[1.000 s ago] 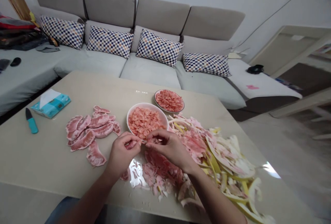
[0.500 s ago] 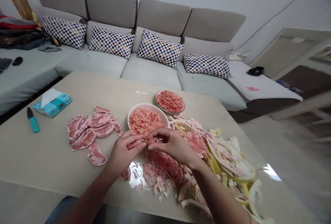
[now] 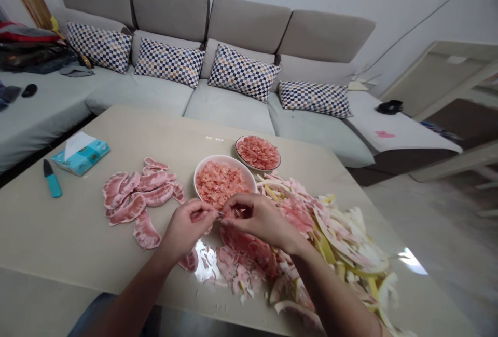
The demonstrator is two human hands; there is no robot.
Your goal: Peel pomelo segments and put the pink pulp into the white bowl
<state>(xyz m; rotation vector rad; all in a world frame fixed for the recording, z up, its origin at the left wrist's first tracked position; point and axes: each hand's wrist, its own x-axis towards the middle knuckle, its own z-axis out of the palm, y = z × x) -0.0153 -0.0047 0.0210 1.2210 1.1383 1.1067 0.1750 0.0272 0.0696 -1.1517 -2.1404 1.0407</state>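
Observation:
My left hand [image 3: 191, 224] and my right hand [image 3: 259, 218] meet fingertip to fingertip at the near rim of a white bowl [image 3: 252, 185] of pink pomelo pulp [image 3: 221, 181]. Both are closed in a pinch. A tiny pale sliver shows between the fingertips, too small to name. Below the right hand lies a heap of pink pomelo membranes and scraps [image 3: 249, 254]. Left of the left hand sits a group of pomelo segments [image 3: 138, 194] with whitish skin, and one more segment [image 3: 189, 260] lies beneath the left wrist.
Behind the bowl stands a dark-rimmed plate [image 3: 238, 156] heaped with pulp. Yellow and white pomelo peel [image 3: 346, 243] spreads over the table's right side. At the left are a tissue pack [image 3: 83, 155] and a turquoise-handled knife [image 3: 52, 178]. A sofa [image 3: 229, 108] runs along the far side.
The fingertips have shifted slightly while still pinched together, the left fingers curling a little more. The whole view has moved slightly; bowl, plate, segments and peel stay in place.

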